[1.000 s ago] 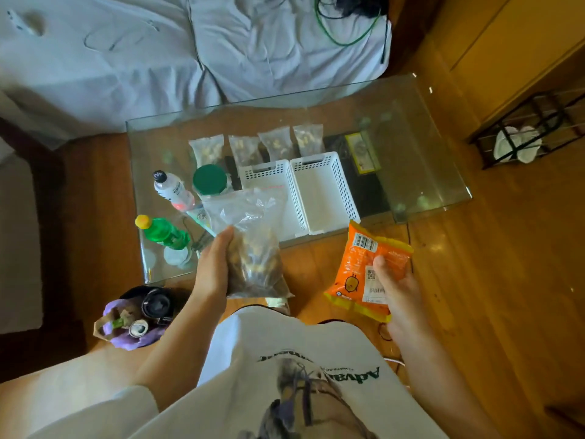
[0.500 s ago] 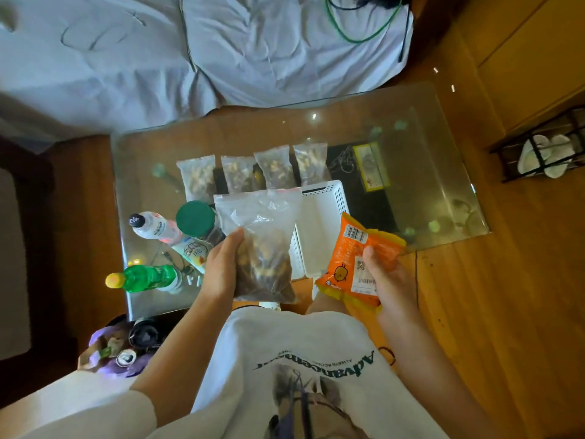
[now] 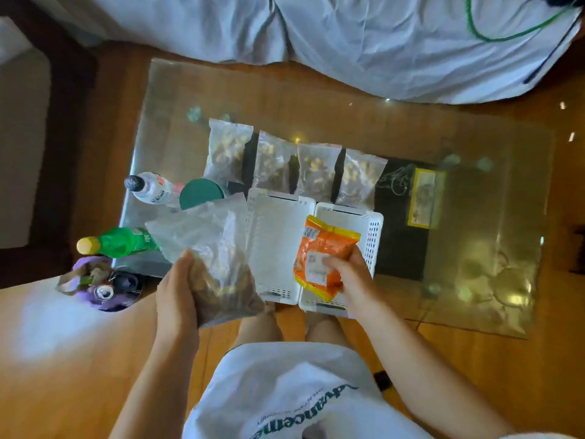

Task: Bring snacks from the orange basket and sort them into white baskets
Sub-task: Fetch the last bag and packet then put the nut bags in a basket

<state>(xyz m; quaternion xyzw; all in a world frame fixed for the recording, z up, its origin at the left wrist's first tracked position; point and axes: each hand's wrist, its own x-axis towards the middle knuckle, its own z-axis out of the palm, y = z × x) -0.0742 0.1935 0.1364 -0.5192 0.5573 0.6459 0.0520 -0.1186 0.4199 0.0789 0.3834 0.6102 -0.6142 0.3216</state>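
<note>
In the head view, a glass table (image 3: 316, 90) is seen from above on a wooden floor, with a bed covered in a pale sheet (image 3: 380, 36) beyond its far edge. Two white baskets stand side by side at the near edge of the table: the left white basket (image 3: 275, 245) and the right white basket (image 3: 370, 229), their long sides touching. No snack can be seen lying on the floor of the left one.

A large clear bag of mixed nuts (image 3: 215, 258) is grasped from its lower left by the left hand (image 3: 177, 293), fingers wrapped round the filled bottom part; the bag is held above the table's near edge, just left of the left white basket, its empty upper part overlapping the basket's left rim. An orange snack packet (image 3: 323, 255) is gripped by the right hand (image 3: 348, 274), thumb across its white label, and is held over the near half of the right white basket.

Behind the baskets, four small clear bags of nuts (image 3: 294, 163) are laid in a row on the glass. To the left, a white bottle (image 3: 148, 188), a green-lidded jar (image 3: 199, 194) and a green bottle with a yellow cap (image 3: 117, 242) are seen. A yellow-edged packet (image 3: 424, 198) lies to the right of the baskets. A purple bag (image 3: 95, 280) sits on the floor at the table's near left corner.
</note>
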